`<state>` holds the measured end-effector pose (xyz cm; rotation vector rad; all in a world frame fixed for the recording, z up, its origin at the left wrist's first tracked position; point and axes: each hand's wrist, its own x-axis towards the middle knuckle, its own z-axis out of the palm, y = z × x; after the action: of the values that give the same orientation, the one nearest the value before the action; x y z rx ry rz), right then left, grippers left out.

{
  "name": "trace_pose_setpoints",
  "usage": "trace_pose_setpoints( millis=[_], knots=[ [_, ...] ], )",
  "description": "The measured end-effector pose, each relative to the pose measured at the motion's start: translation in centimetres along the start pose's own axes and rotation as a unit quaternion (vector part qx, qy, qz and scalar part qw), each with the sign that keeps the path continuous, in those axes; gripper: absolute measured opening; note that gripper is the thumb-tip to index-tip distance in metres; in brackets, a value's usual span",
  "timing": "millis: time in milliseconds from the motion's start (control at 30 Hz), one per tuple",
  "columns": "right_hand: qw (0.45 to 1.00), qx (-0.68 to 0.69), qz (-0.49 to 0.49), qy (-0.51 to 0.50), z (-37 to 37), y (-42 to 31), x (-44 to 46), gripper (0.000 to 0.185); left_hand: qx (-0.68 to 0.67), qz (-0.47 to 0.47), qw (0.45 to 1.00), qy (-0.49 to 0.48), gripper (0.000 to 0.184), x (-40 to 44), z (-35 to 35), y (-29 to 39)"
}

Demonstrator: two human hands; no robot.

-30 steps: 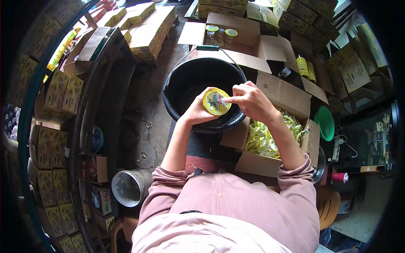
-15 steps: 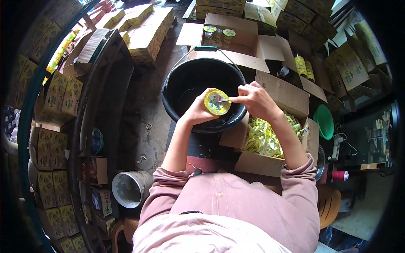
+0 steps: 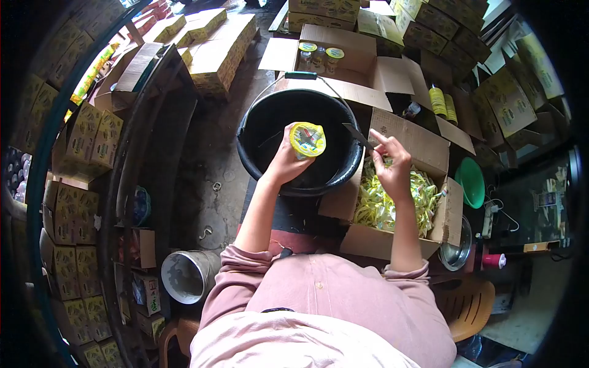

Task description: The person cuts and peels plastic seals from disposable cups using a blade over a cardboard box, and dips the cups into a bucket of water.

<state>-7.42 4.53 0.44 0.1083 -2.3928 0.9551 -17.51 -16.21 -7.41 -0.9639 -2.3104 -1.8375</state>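
My left hand (image 3: 284,161) is wrapped round a cup with a yellow-rimmed printed lid (image 3: 308,140), held over the black bucket (image 3: 251,161). The lid film looks cut and crumpled in the middle. To the right of the bucket's rim, my right hand (image 3: 392,161) grips a dark knife (image 3: 358,135), its blade pointing up and left, apart from the cup. Below that hand, an open cardboard box (image 3: 417,138) holds a heap of yellow-green and clear wrapper strips (image 3: 383,202). The inside of the bucket is dark.
Beyond the bucket, an open box (image 3: 356,42) holds several lidded cups (image 3: 334,54). Stacked yellow lids (image 3: 437,101), a green bowl (image 3: 470,182) and a pink spool (image 3: 494,260) are at the right. A grey pail (image 3: 187,276) and a shelf of cartons (image 3: 70,214) are at the left.
My right hand has moved right, away from the cup, and the knife now shows clearly. My left hand has shifted slightly left with the cup, whose lid now looks cut.
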Motion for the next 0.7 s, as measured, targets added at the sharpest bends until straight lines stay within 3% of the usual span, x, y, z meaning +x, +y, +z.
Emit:
trace_pose_setpoints(
  millis=[133, 267, 367, 467, 700],
  knots=[
    [0.998, -0.005, 0.033, 0.044, -0.1, -0.7, -3.0, 0.038, 0.219, -0.045, 0.974, -0.044, 0.065, 0.4, -0.5, 0.8],
    [0.996, 0.006, 0.064, 0.064, -1.0, -0.6, -5.8, 0.035, 0.413, 0.027, 0.9, -0.138, 0.076, 2.4, -1.2, 0.9],
    [0.991, 0.003, 0.1, 0.089, -2.2, -0.4, -7.7, 0.034, 0.477, 0.0, 0.857, -0.193, 0.067, 3.6, -1.2, 1.0],
    [0.984, -0.015, 0.136, 0.114, -3.6, -0.5, -9.7, 0.031, 0.529, -0.041, 0.801, -0.277, 0.074, 4.5, -1.2, 1.8],
    [0.964, -0.018, 0.196, 0.179, -5.9, 0.4, -14.9, 0.03, 0.654, -0.042, 0.679, -0.332, 0.074, 5.6, -0.3, 0.5]
  ],
)
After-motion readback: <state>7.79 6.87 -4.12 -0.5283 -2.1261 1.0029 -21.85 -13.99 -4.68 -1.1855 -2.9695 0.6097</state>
